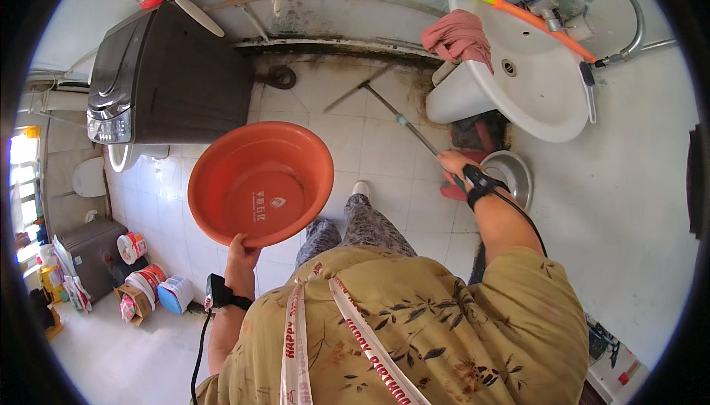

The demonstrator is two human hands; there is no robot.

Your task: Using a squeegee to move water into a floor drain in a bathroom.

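My left hand [243, 252] grips the near rim of a large orange plastic basin [280, 183], which is tilted so that its inside faces up; it bears printed writing. In my right hand [456, 167] is the handle of a floor squeegee [410, 126]. Its long narrow head lies on the tiled floor [385, 147], between the dark washing machine [188, 72] and the white pedestal washbasin. Beside my right hand, a metal bowl [513, 175] stands by the wall, partly behind my wrist.
A pink cloth [457, 39] hangs over the edge of the washbasin [541, 94]. A round floor drain or hose end [282, 77] is near the washing machine. Several buckets [147, 283] and a cardboard box [132, 305] stand at the lower left. One white shoe [361, 188] shows.
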